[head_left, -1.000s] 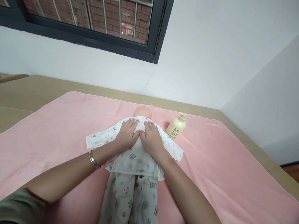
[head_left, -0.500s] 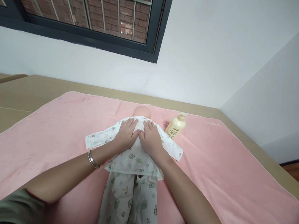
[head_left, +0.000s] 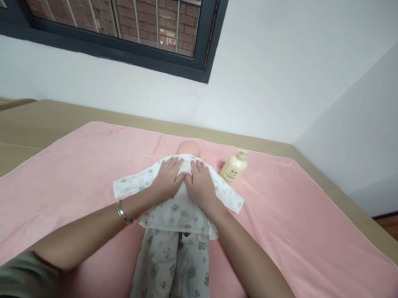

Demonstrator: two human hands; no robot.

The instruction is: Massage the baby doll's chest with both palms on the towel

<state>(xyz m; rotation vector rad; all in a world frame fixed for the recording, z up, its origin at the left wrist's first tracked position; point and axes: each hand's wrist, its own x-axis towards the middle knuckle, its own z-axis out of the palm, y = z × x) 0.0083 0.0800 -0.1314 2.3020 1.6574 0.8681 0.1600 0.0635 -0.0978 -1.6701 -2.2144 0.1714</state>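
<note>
A baby doll (head_left: 189,147) lies on a pink blanket, with only its bald head bare. It wears a white patterned shirt (head_left: 183,214) with both sleeves spread out, and matching trousers (head_left: 161,261). My left hand (head_left: 167,179) rests flat on the upper left of the shirt, fingers stretched toward the head. Mirroring it on the upper right, my right hand (head_left: 200,182) lies flat too. The two thumbs meet near the middle of the doll's torso. Close to the right sleeve is a cream pump bottle (head_left: 233,168) with dark print.
The pink blanket (head_left: 297,223) covers most of a wooden surface (head_left: 65,110). Behind it rises a white wall (head_left: 254,81) with a dark-framed window (head_left: 124,47) and bars outside. Another wall stands at the right.
</note>
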